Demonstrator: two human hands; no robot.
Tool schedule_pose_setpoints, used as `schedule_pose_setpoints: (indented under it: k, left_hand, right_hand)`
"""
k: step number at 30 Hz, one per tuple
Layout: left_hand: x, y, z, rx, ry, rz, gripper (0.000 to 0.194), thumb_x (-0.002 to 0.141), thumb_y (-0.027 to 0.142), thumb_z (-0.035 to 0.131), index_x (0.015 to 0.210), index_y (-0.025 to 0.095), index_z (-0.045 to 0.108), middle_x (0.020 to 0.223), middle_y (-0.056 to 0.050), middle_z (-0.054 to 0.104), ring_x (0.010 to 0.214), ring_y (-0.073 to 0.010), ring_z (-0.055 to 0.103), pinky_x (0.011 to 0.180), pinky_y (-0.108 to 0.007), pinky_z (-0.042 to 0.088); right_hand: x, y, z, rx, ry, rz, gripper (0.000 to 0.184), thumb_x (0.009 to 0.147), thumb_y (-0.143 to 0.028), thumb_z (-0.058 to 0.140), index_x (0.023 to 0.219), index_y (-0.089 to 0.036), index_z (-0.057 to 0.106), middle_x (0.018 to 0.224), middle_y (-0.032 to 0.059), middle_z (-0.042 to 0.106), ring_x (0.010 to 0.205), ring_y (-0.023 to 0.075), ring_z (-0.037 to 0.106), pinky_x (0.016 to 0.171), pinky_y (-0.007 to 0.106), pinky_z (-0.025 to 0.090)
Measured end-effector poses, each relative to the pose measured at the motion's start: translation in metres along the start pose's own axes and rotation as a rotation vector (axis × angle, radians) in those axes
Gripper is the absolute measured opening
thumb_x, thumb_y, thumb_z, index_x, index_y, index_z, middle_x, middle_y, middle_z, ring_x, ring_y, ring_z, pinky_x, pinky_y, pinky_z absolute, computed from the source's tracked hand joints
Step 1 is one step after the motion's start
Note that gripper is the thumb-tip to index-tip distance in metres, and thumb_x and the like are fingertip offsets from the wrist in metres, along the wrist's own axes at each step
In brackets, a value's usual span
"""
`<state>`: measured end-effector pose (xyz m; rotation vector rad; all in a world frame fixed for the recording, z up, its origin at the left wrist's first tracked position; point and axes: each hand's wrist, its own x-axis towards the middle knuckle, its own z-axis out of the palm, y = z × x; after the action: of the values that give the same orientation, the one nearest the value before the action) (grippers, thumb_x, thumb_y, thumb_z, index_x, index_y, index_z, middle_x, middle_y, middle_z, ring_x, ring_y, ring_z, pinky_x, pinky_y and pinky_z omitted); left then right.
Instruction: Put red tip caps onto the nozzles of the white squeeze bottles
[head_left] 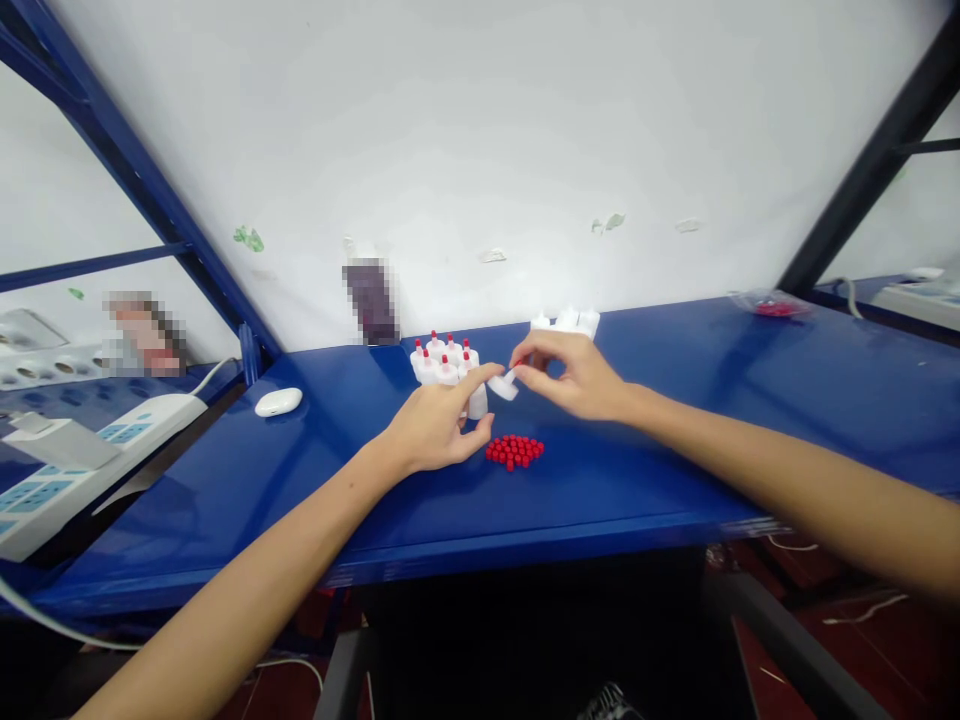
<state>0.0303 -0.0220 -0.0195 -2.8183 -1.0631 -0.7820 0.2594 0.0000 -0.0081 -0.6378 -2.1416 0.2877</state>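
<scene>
My right hand (566, 370) pinches a small white nozzle top (503, 386) with a bit of red at its narrow end, held tilted above the table. My left hand (442, 420) is beside it, thumb and index finger apart, with the index fingertip at the nozzle top's left edge. A white bottle (478, 402) shows between that thumb and index finger; whether they touch it is unclear. Behind my left hand stand several white bottles with red tips (429, 368). Loose small red caps (514, 450) lie grouped in front of my hands. Behind my right hand are more white pieces (570, 320), partly hidden.
The blue table (637, 490) backs onto a white wall. A white earbud case (278, 402) lies left, near white power strips (45, 490) with cables. A clear bag with red contents (772, 306) is at the back right. Blue frame posts (172, 210) rise at the left.
</scene>
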Motion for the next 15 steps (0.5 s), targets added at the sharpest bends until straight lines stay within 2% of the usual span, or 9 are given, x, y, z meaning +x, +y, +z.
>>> schedule_pose_setpoints:
  k: [3,6,9,12,15]
  left_hand:
    - [-0.004,-0.004,-0.005,0.192,-0.106,-0.024,0.049,0.088,0.034,0.051,0.137,0.025,0.051,0.058,0.004,0.060,0.052,-0.0149,0.058,0.057,-0.025,0.041]
    - [-0.005,-0.008,-0.008,0.300,-0.139,-0.055,0.042,0.089,0.036,0.050,0.128,0.026,0.060,0.068,0.000,0.067,0.058,-0.0169,0.062,0.057,-0.026,0.040]
    - [-0.006,-0.013,-0.009,0.357,-0.122,-0.085,0.039,0.090,0.037,0.049,0.125,0.025,0.062,0.075,-0.002,0.071,0.065,-0.0191,0.066,0.059,-0.026,0.042]
    - [-0.007,-0.018,-0.010,0.378,-0.081,-0.109,0.039,0.090,0.038,0.049,0.125,0.025,0.062,0.076,-0.002,0.072,0.066,-0.0199,0.066,0.059,-0.026,0.042]
    - [-0.009,-0.020,-0.011,0.319,-0.017,-0.098,0.038,0.089,0.034,0.050,0.124,0.023,0.062,0.071,-0.001,0.069,0.061,-0.0183,0.063,0.058,-0.026,0.041]
  right_hand:
    - [0.001,0.014,-0.002,-0.094,-0.079,0.097,0.011,0.090,-0.022,0.054,0.086,-0.016,0.061,0.068,-0.0009,0.059,0.058,0.0109,0.050,0.057,0.026,0.039]
    - [0.004,0.023,0.006,-0.104,-0.204,0.155,0.014,0.091,-0.024,0.052,0.091,-0.015,0.063,0.071,0.0009,0.063,0.060,0.0122,0.054,0.061,0.027,0.040]
    - [0.007,0.026,0.017,-0.049,-0.268,0.197,0.020,0.089,-0.022,0.054,0.104,-0.016,0.066,0.079,0.0023,0.068,0.065,0.0133,0.059,0.065,0.028,0.044]
    - [0.008,0.024,0.021,0.076,-0.258,0.211,0.033,0.089,-0.021,0.053,0.121,-0.017,0.060,0.088,0.0032,0.069,0.067,0.0131,0.061,0.067,0.028,0.047]
    - [0.006,0.018,0.014,0.115,-0.211,0.227,0.028,0.089,-0.022,0.054,0.115,-0.015,0.061,0.088,0.0040,0.069,0.072,0.0142,0.061,0.070,0.029,0.047]
